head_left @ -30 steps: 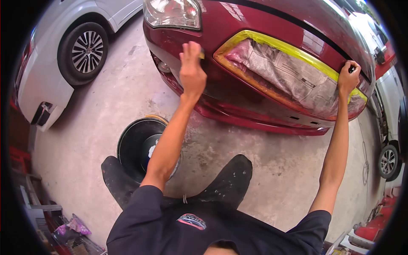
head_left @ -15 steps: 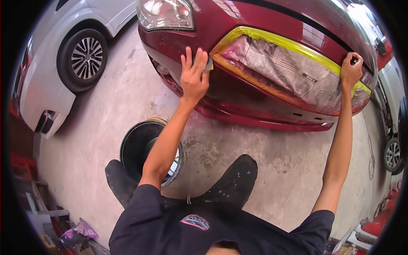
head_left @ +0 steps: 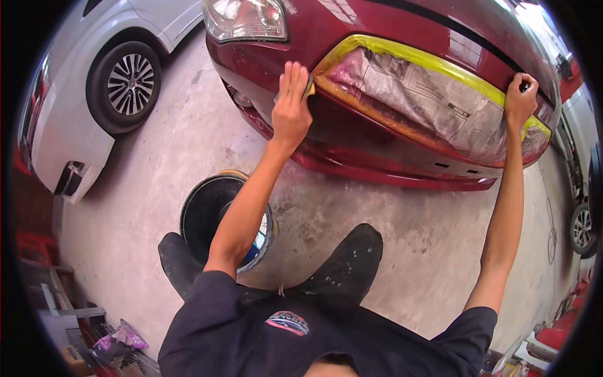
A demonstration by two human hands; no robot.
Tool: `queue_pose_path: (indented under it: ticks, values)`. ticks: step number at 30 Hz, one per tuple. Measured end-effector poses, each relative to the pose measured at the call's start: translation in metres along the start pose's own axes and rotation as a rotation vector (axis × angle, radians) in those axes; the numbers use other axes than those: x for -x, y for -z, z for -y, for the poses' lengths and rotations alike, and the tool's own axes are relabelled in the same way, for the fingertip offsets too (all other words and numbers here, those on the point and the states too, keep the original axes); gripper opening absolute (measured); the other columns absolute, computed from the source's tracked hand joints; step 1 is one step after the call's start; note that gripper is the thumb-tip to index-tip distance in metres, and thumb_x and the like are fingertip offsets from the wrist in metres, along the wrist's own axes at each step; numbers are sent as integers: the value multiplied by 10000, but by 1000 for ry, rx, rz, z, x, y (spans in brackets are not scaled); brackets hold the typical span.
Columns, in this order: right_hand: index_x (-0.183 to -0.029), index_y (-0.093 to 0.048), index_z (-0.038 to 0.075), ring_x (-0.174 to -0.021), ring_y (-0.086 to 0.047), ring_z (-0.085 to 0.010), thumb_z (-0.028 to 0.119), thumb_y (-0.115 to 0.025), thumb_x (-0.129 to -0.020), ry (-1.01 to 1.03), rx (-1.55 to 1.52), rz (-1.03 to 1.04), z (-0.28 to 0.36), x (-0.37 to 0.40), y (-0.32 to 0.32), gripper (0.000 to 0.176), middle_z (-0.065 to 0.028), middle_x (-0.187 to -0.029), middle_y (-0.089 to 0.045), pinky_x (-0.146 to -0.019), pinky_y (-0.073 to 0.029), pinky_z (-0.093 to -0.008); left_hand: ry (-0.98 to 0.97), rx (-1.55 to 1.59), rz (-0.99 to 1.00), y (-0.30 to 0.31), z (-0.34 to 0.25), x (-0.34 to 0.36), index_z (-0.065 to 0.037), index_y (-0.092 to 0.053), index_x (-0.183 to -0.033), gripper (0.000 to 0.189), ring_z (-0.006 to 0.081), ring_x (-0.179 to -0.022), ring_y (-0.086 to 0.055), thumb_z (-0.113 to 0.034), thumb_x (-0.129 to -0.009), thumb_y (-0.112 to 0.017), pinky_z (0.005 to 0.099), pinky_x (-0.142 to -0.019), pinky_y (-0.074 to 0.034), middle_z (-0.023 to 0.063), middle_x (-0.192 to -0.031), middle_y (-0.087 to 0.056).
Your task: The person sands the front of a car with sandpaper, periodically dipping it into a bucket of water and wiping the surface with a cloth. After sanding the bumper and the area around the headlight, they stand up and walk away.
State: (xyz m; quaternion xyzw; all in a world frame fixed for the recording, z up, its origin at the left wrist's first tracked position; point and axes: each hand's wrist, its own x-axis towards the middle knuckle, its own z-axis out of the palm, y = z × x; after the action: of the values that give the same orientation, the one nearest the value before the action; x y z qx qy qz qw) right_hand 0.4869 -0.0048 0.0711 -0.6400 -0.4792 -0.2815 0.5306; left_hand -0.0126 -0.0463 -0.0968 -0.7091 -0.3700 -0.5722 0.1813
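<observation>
My left hand (head_left: 292, 116) presses, fingers together, on the dark red bumper (head_left: 364, 141) of a car, below the headlight (head_left: 245, 20). Under it is a small grey-and-yellow sanding pad (head_left: 310, 88), mostly hidden by the palm and fingers. Crumpled newspaper (head_left: 421, 88) covers the grille opening, edged with yellow masking tape (head_left: 433, 60). At the far end of that opening, my right hand (head_left: 521, 100) rests by the hood edge with its fingers curled. A small dark patch shows between thumb and fingers; I cannot make out what it is.
A black bucket (head_left: 200, 207) stands on the concrete floor (head_left: 144, 232) beneath my left forearm, between my knees. A white vehicle (head_left: 75, 125) is parked at left, another car's wheel (head_left: 582, 227) shows at right. Clutter (head_left: 119, 339) lies at the lower left.
My left hand has shifted slightly to the right along the bumper, and its fingers, spread before, are now closer together. My right hand stays at the hood edge.
</observation>
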Motion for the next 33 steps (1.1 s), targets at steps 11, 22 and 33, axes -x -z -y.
queue_pose_path:
  ticks: [11,22,33]
  values:
    - [-1139,-678,99,-1085,-686,-434,400,-603,-958,-2,-32,-16,-1,4,0,359,-220,-1081,-748,-1025,-464,-482,7,-36,-31,-1,-7,-20,47,-502,-1479,475,441,-1473,-419,70,-1006,-490,532,-1209,-367,275,-1517,-518]
    - [-1078,-677,109,-1012,-702,-428,354,-630,-942,45,-51,-100,1,5,-3,284,-196,-1043,-750,-918,-510,-515,127,-58,-73,-8,-5,-60,13,-554,-1451,423,425,-1426,-484,9,-1031,-507,491,-1192,-404,256,-1482,-559]
    - [-1044,-689,107,-915,-708,-399,298,-639,-924,80,-57,-173,-1,6,-7,231,-167,-952,-746,-917,-495,-506,181,-69,-22,-13,0,-100,10,-569,-1417,386,445,-1404,-502,-31,-1039,-498,472,-1147,-441,273,-1467,-567]
